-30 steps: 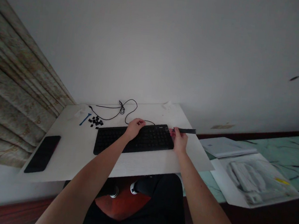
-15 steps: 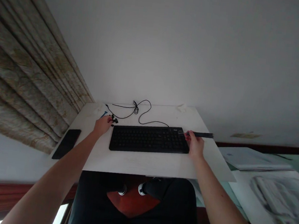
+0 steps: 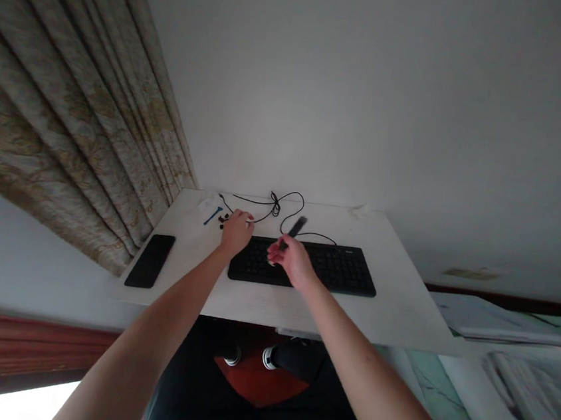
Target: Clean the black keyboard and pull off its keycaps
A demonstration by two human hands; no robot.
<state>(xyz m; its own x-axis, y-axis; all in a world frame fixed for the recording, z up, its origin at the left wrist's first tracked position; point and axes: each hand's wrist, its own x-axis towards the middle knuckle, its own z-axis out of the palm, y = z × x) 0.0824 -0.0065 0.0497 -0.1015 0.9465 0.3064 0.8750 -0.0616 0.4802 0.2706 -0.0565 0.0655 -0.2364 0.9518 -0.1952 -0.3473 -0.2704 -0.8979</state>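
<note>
Right hand (image 3: 291, 258) clenched a dark flat tool (image 3: 297, 226) firmly, held clear above the black keyboard (image 3: 349, 271); left hand (image 3: 237, 232) sat by loose keycaps (image 3: 222, 220), grip state indeterminate.

A black smartphone (image 3: 149, 261) lies on the white desk (image 3: 401, 303) near a patterned curtain (image 3: 70, 114).

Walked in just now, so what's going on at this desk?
On a white desk, a person's left hand is at a cluster of small black pieces beside a black computer keyboard, near a slim blue stick. The right hand, above the keys, grips a slim black tool. A black smartphone lies further left on the desk.
</note>
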